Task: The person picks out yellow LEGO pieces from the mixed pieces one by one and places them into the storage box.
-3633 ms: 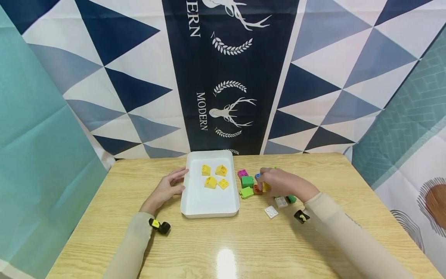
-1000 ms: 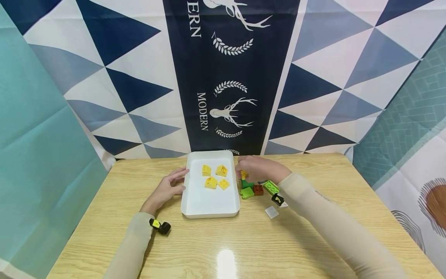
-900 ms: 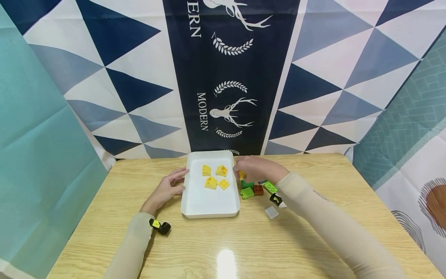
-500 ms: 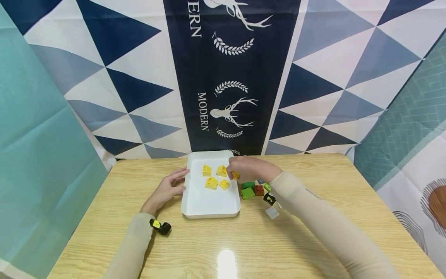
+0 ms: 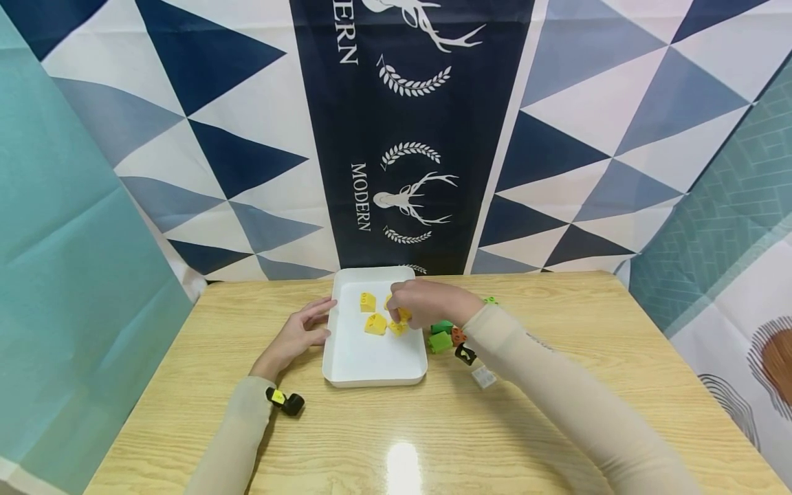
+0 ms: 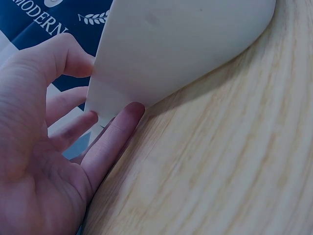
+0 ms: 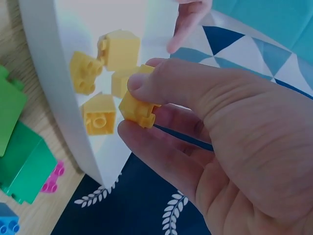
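My right hand (image 5: 430, 302) is over the right half of a white tray (image 5: 371, 364). Between its thumb and a finger it pinches a yellow toy brick (image 7: 134, 108), with studs showing at its lower end in the right wrist view. Several other yellow bricks (image 5: 375, 324) lie in the tray, partly covered by this hand in the head view. At the tray's left side, my left hand (image 5: 303, 330) touches the outer wall (image 6: 161, 54) with spread fingers; one fingertip (image 6: 134, 111) sits low, close to the tabletop.
Right of the tray lie loose bricks: lime green (image 5: 441, 342), dark green (image 7: 29, 161), brown (image 5: 458, 336), magenta (image 7: 53, 177) and blue (image 7: 8, 220). A white flat brick (image 5: 484, 376) lies nearer me. Patterned cloth (image 5: 247, 137) hangs behind the wooden table (image 5: 346, 440).
My right hand has gone from the loose bricks leftward over the tray's edge, carrying a yellow brick into the space above the tray. My left hand has stayed at the tray's side.
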Motion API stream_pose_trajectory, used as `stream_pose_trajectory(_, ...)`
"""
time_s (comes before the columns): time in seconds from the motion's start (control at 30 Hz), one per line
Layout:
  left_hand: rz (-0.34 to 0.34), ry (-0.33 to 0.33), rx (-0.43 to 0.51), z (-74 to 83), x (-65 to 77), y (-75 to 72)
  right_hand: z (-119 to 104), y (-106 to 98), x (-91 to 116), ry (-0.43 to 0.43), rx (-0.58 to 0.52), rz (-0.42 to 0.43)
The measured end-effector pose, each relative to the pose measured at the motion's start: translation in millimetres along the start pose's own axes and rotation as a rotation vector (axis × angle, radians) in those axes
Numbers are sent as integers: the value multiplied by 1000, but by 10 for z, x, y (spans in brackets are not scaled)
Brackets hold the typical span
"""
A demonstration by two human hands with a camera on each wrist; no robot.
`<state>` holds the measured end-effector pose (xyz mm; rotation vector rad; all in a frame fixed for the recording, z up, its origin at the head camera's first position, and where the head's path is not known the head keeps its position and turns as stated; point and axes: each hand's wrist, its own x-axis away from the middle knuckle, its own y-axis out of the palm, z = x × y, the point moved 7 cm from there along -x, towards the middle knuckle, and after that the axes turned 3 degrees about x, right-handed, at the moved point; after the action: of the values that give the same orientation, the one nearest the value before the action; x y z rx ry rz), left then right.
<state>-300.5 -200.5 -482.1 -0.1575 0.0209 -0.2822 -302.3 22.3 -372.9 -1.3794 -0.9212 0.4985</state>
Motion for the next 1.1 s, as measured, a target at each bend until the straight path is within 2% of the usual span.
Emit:
stream_pose_trajectory(0.5,1,8,-3,2,-5,-7,-192,-88,-100,-39,5,9)
stream_pose_trajectory(0.83,-2,12,10,-8,-4,-3,-248,-49,-162,-62,-91,-123)
stream_pose_trajectory(1.1,-4,4,8,3,0,0,-275,4,-221,-87,-119,-175)
